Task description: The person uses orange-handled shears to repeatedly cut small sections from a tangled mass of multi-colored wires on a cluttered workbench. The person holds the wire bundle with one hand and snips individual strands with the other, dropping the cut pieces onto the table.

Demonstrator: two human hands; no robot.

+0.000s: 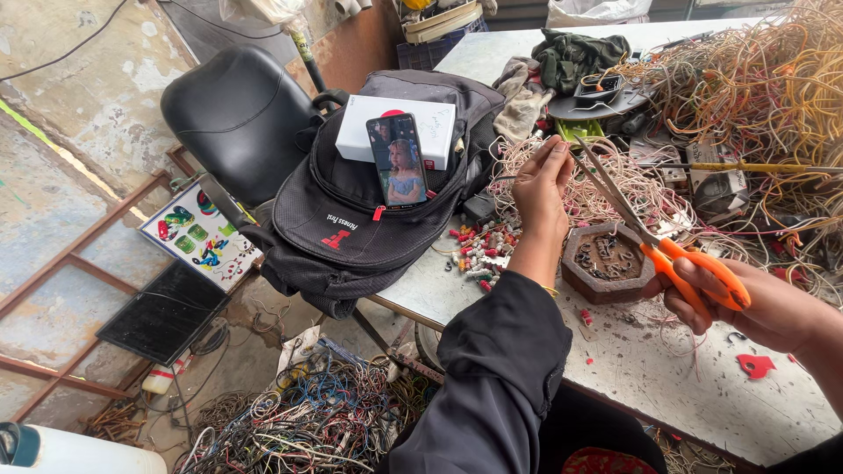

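There is only one view, from a camera on the person's head. It looks down and forward over the tabletop [615,369] from close range, with the left hand [540,189] and the right hand [746,303] near the middle. At the left it also shows the floor [53,254] below.

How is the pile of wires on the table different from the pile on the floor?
The wires on the table are mostly yellow, orange and white; the wires on the floor look darker, with blue, black and grey mixed in. The table pile is heaped high beside the hands, while the floor pile lies low under the table edge. Both are loose tangles.
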